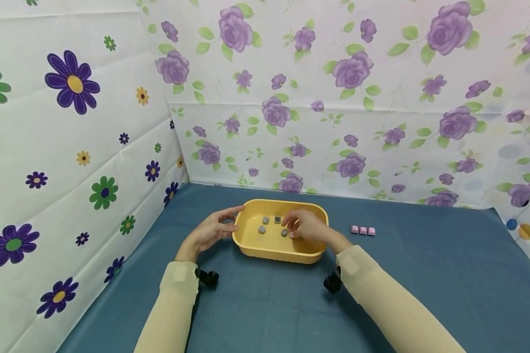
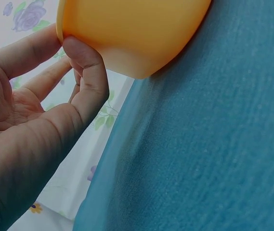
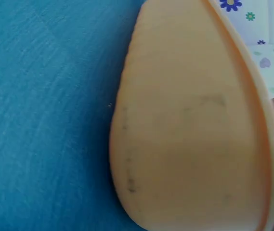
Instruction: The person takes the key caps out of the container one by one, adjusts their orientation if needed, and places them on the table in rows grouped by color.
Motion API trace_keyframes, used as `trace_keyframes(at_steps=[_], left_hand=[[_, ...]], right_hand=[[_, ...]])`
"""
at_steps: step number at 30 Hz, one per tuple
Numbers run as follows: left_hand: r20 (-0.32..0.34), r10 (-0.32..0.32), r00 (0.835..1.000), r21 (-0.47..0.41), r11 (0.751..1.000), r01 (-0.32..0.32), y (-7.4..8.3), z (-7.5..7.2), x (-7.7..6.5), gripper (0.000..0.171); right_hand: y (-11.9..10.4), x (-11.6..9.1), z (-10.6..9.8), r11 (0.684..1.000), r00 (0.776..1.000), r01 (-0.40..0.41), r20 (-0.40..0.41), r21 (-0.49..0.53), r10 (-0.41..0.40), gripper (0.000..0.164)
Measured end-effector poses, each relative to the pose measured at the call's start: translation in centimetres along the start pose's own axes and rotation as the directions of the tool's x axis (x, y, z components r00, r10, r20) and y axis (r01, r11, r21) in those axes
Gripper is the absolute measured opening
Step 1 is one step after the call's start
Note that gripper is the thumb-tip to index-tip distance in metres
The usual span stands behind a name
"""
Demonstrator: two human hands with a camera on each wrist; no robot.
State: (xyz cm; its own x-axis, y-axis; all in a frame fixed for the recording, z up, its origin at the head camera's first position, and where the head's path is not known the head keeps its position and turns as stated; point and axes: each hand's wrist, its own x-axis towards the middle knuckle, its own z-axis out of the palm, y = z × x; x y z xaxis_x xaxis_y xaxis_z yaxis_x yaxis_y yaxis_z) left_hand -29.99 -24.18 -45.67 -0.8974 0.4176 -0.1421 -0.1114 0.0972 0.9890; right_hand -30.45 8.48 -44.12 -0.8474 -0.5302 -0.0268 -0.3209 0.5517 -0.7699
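A yellow plastic basin (image 1: 265,254) stands on the blue cloth. My left hand (image 1: 212,229) pinches its left rim; in the left wrist view the thumb (image 2: 84,53) lies at the outer wall near the edge. My right hand (image 1: 308,225) reaches over the right side into the basin, its bent fingertips low and spread around a small grey keycap (image 1: 284,232). Left of it lie more grey keycaps: one at the back (image 1: 265,220), one in front (image 1: 262,229) and a darker, overturned one (image 1: 278,220). From the right wrist, the basin's outer wall (image 3: 189,120) hides most of that hand.
Three pink keycaps (image 1: 362,230) lie in a row on the cloth, right of the basin. Flower-patterned sheets (image 1: 274,113) stand as walls at the back and left. Blue cloth (image 1: 256,304) covers the table.
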Motion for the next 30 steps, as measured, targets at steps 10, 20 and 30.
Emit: trace_keyframes(at_steps=[10,20,30], left_hand=[[0.010,-0.001,1.000,0.001,1.000,0.001,0.1,0.1,-0.1,0.066],[0.008,-0.004,1.000,-0.007,1.000,0.004,-0.1,0.0,-0.1,0.065],[0.006,-0.011,1.000,-0.012,1.000,0.011,-0.1,0.0,0.1,0.065]], right_hand=[[0.3,0.5,1.4,0.990,0.999,-0.037,-0.026,-0.134,0.034,0.027],[0.1,0.5,1.5,0.993,0.997,0.001,-0.079,-0.121,-0.011,0.023],[0.2,0.5,1.6,0.993,0.991,0.008,-0.128,-0.119,-0.023,0.029]])
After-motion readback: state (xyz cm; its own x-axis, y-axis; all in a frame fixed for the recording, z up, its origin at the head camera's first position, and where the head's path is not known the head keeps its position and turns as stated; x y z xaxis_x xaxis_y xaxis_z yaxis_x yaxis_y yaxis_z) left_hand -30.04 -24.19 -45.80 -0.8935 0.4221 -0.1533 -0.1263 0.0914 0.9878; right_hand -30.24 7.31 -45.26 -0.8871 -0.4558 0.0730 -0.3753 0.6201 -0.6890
